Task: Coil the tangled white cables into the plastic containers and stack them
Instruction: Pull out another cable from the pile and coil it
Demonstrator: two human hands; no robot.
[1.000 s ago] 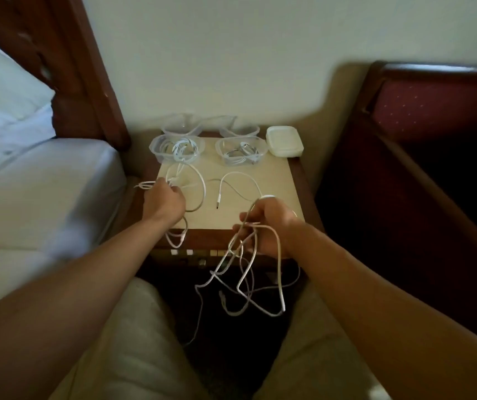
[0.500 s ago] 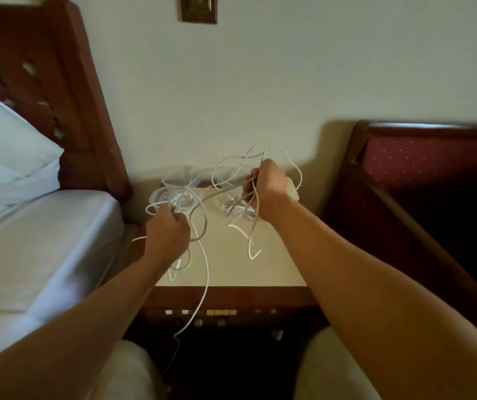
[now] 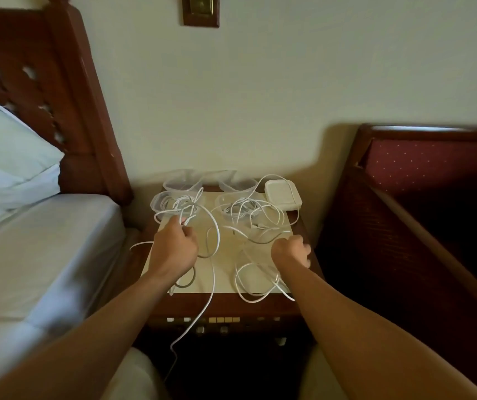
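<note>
Both hands have dropped from the raised tangle of half a second ago to the counter (image 3: 225, 197). Left hand (image 3: 173, 249), its grip closed on a strand of the white cables (image 3: 214, 226), sits just before the front-left container (image 3: 173, 203). Right hand (image 3: 290, 252) is curled into a fist near the counter's right edge; whether its grip holds a strand cannot be told. Cable loops sprawl across the counter, one strand hanging over the front edge. Coiled cable lies in both front containers, the front-right container (image 3: 237, 206) partly veiled by loose loops. Two rear containers (image 3: 182, 180) are blurred, their contents unclear. White lids (image 3: 283, 193) sit at the back right corner. Bed (image 3: 43, 241) flanks the left, a dark wooden frame (image 3: 404, 197) the right.
</note>
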